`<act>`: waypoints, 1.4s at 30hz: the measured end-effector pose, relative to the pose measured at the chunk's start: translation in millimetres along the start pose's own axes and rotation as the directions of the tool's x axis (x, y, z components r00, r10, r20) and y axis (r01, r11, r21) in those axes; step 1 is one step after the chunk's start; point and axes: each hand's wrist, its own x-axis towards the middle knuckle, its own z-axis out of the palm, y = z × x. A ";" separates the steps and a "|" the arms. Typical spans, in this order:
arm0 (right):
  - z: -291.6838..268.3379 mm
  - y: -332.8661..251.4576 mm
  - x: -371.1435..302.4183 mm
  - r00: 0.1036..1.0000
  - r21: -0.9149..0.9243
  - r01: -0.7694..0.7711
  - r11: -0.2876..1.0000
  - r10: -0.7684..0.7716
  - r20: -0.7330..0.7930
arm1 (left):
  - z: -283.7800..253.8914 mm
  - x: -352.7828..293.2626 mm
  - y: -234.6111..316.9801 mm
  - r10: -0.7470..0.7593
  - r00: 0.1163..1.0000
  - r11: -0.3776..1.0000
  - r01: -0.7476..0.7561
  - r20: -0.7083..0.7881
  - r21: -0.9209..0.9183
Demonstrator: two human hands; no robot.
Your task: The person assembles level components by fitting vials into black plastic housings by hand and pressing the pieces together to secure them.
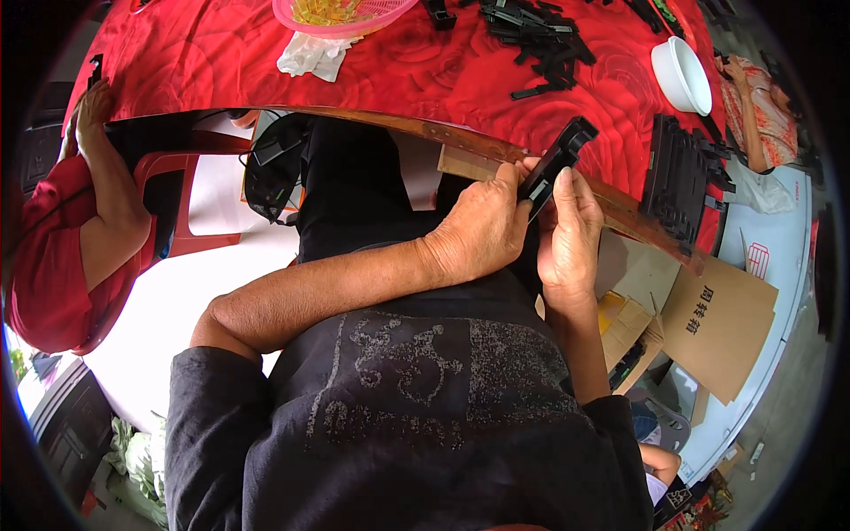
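Note:
A long black plastic part [560, 157] with a hooked upper end is held between my two hands at the table's near edge, tilted up to the right. My left hand [482, 223] is closed around its lower left side, fingers curled in. On the other side my right hand [571, 226] pinches it between thumb and fingers. A small pale patch shows on the part near my fingers; I cannot make out what it is. To the right, several similar black parts [675, 181] lie stacked in a row at the table edge.
On the red cloth-covered table [398, 84] are a pile of black pieces [542, 40], a pink basket [341, 28] of yellow bits, white tissue [314, 57] and a white bowl [680, 76]. Cardboard boxes [722, 327] stand at right. Other people sit at left and far right.

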 end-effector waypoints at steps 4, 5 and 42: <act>0.4 0.6 -1.2 1.000 -0.054 0.009 0.999 -0.010 -0.018 | 4.5 0.1 -7.4 0.033 0.998 0.999 -0.034 -0.052 -0.023; -0.5 -0.1 -1.8 1.000 -0.050 0.013 0.999 -0.014 -0.022 | 3.8 0.4 -7.2 0.042 0.999 0.999 -0.042 -0.023 -0.005; 7.0 -0.6 -4.1 0.994 -0.090 0.082 0.993 -0.088 -0.058 | -1.0 14.6 7.7 -0.131 0.991 0.942 0.132 0.022 -0.308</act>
